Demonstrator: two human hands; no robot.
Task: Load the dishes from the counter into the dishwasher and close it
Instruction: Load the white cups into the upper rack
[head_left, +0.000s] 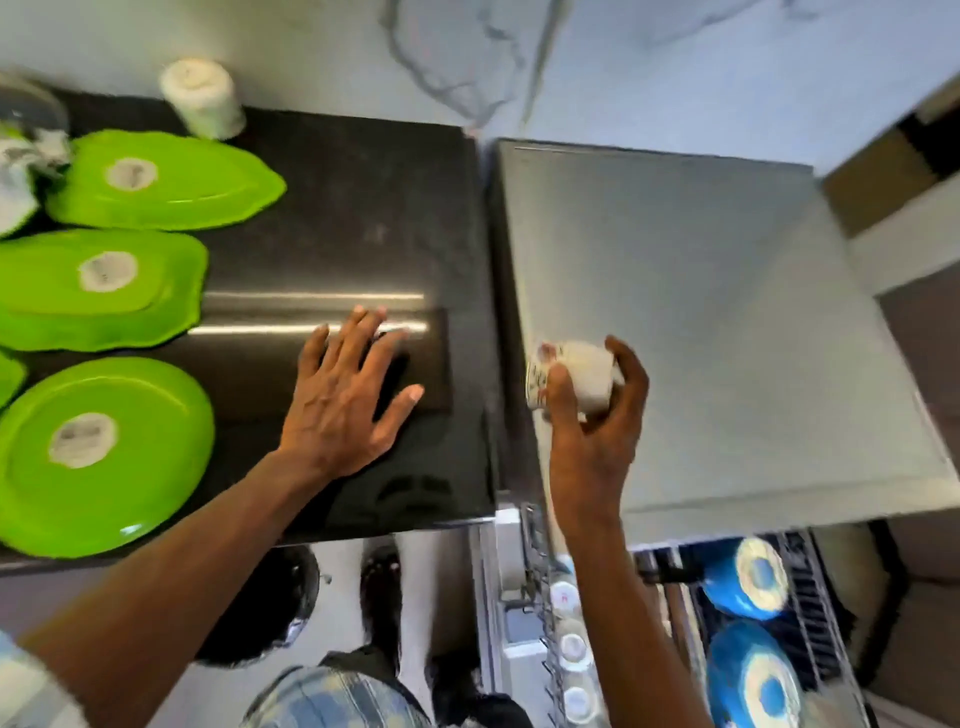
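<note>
My right hand (592, 436) grips a small white cup (576, 376) with a printed pattern, held on its side above the steel counter (727, 322). My left hand (348, 400) rests flat and empty, fingers spread, on the black counter (363, 208). Three green plates lie upside down on the black counter at the left: one at the back (171, 182), one in the middle (104, 291), one at the front (104, 457). Another white cup (202, 98) stands inverted at the back. Below the steel counter the dishwasher rack (810, 613) is pulled out, holding two blue bowls (748, 579) and small white cups (571, 644).
A clear glass item and crumpled wrapping (26, 150) sit at the far left of the black counter. A marbled wall runs behind both counters. My feet (382, 587) and a dark round bin (280, 613) are on the floor below the counter edge.
</note>
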